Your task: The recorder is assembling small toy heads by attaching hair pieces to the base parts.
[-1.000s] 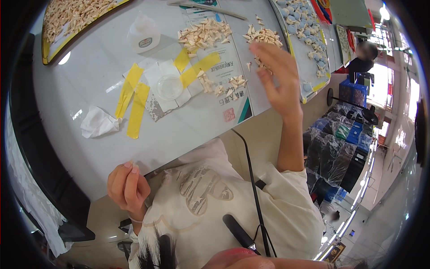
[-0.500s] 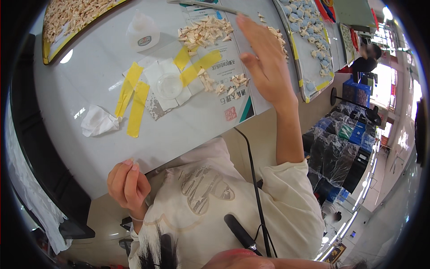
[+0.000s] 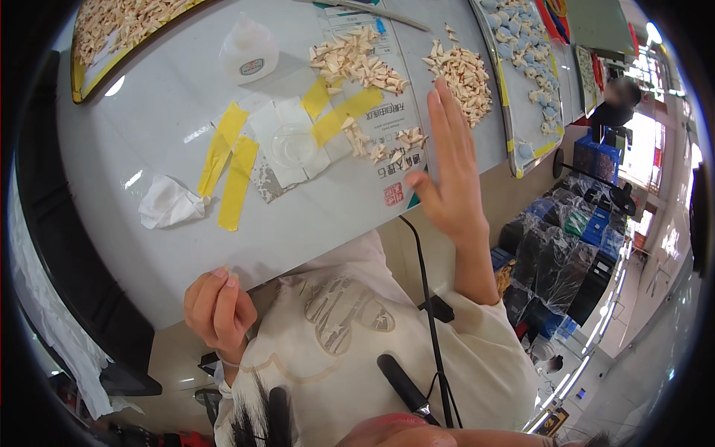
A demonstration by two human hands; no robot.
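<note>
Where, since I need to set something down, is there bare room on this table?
At front left, between the tissue, yellow tape and left hand. Also between the tissue, bottle and upper-left tray. The right is crowded: one pile of pieces, a second pile, the right hand and the right tray.

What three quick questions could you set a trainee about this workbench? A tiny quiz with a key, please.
1. True or false: the right hand is nearer the loose pale pieces than the left hand is.
2. What lies crumpled to the left of the yellow tape?
A) a red towel
B) a white tissue
C) a black glove
3. Fill in: above the clear round dish in the picture is a whitish ____.

Key: 1 True; 2 B; 3 bottle.
</note>
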